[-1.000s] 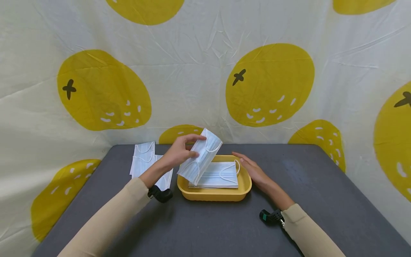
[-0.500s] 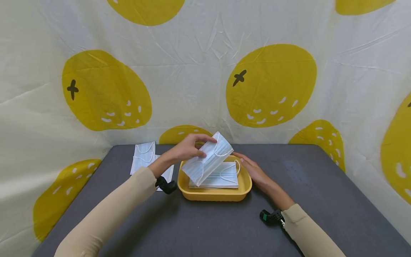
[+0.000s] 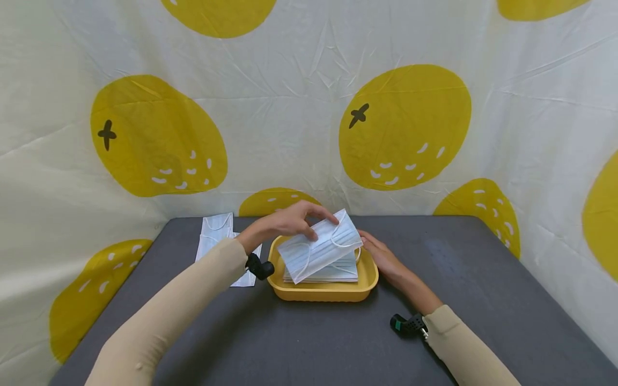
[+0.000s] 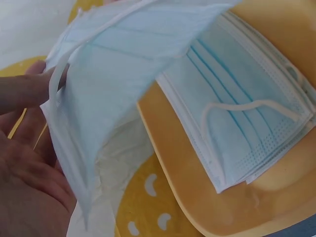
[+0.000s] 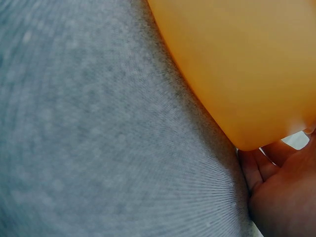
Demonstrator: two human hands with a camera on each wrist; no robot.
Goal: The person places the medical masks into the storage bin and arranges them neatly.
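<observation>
Over yellow tray point(image 3: 318, 295): pale-blue pleated mask point(image 3: 322, 249), white-looped.

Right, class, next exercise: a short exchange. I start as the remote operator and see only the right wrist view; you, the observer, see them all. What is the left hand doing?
Observer: The left hand is pinching a pleated face mask over the yellow tray.

Operator: I only get the tray's outside. What lies in it?

Observer: A stack of pleated face masks lies flat inside, white ear loops showing.

Operator: And are there any outside it?

Observer: Yes, loose face masks lie on the grey tabletop, on the left hand's side of the tray.
</observation>
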